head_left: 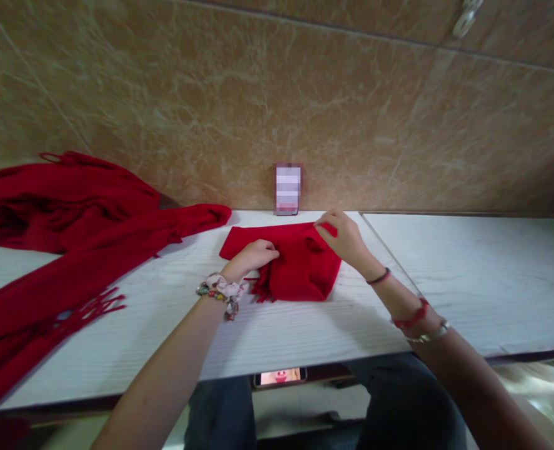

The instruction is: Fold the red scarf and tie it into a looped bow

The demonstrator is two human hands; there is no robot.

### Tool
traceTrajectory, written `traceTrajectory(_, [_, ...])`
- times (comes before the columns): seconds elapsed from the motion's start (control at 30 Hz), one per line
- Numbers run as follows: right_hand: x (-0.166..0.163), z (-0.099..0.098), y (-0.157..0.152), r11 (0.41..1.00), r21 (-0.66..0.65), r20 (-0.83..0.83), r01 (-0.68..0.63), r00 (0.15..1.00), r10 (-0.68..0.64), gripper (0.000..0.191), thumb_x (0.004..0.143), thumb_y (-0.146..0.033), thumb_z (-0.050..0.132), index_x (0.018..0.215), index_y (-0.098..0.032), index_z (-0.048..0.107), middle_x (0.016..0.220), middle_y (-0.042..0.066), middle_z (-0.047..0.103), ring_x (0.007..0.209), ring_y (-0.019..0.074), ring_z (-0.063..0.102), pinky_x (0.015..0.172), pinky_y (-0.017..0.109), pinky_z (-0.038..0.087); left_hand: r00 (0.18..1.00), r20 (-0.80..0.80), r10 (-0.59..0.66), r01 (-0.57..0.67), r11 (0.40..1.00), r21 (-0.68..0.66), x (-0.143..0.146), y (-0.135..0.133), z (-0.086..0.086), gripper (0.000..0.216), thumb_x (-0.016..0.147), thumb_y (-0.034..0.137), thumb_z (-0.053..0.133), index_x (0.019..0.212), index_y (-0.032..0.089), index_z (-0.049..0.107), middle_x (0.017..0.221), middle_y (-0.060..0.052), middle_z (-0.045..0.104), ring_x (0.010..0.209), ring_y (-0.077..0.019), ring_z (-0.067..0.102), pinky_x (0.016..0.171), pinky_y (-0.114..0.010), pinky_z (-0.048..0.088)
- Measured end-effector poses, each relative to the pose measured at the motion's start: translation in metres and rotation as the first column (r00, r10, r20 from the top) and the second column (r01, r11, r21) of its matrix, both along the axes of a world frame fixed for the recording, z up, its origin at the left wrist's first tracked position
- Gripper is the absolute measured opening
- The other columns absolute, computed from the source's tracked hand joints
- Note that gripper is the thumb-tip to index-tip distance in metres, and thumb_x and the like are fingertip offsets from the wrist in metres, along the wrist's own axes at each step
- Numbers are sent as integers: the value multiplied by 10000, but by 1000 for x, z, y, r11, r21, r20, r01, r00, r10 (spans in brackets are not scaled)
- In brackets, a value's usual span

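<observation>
A red fringed scarf lies partly folded on the white table in front of me, its fringe bunched at the near left. My left hand has its fingers closed on the scarf's left part, near the fringe. At the far right corner, my right hand pinches the scarf's edge between thumb and fingers. The cloth is raised in loose folds just below that hand. A scrunchie and beads circle my left wrist; several bands are on my right wrist and forearm.
More red fringed cloth is heaped on the left and hangs over the near edge. A phone leans upright against the brown tiled wall. Another phone is below the near edge of the white table, above my lap.
</observation>
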State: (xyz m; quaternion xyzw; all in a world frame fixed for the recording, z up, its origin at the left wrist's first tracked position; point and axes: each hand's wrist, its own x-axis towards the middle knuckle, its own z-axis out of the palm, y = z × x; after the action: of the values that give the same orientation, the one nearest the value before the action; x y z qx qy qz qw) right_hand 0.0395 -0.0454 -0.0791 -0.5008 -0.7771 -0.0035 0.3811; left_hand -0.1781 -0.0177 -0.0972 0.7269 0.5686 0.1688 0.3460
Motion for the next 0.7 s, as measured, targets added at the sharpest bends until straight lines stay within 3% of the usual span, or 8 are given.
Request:
traceTrajectory(0.07, [6,-5,-27,993,-117,72,-12,997,21,131,822,-186,594,899,-166,699,926,76,653,863,182,616,819,317,485,1000,3,1,-1,1000,-5,-1,0,0,131,670,231,542,552,174,540,484,45,463,511,-117,412,506,-246,272])
traceTrajectory(0.13, [3,-12,-46,973,-232,178,1,983,42,214,780,-210,650,977,-133,687,971,103,645,896,205,611,852,340,486,1000,16,-2,2,1000,-21,-1,-1,0,130,672,230,531,553,176,528,483,47,451,501,-114,399,497,-245,255])
traceTrajectory(0.3, [-26,-20,-55,919,-367,359,143,934,-2,256,744,-135,631,995,-96,667,1125,164,599,1001,237,590,848,321,487,996,85,17,-11,997,-78,-2,-5,4,147,668,243,517,538,183,485,471,51,416,477,-107,385,479,-237,232])
traceTrajectory(0.47, [-36,-20,-50,889,-404,342,215,937,-72,178,825,-132,523,872,-136,695,1022,127,656,907,208,614,756,282,469,986,166,19,-6,997,-79,-6,-6,8,161,652,272,536,531,180,483,475,44,440,484,-106,396,481,-226,256])
traceTrajectory(0.63, [-14,-20,-53,876,-385,253,290,946,-203,257,845,-146,467,693,-156,674,772,72,675,719,167,596,660,268,440,986,159,45,-39,998,-43,-11,-2,13,171,640,274,537,511,186,468,488,36,444,505,-115,409,496,-230,276])
traceTrajectory(0.7, [-1,-18,-56,861,-424,234,281,952,-195,225,821,-134,485,740,-148,694,740,62,675,687,164,598,659,275,449,987,158,25,-22,1000,-18,-12,-1,13,176,637,281,540,506,189,465,499,32,458,520,-120,423,515,-233,298])
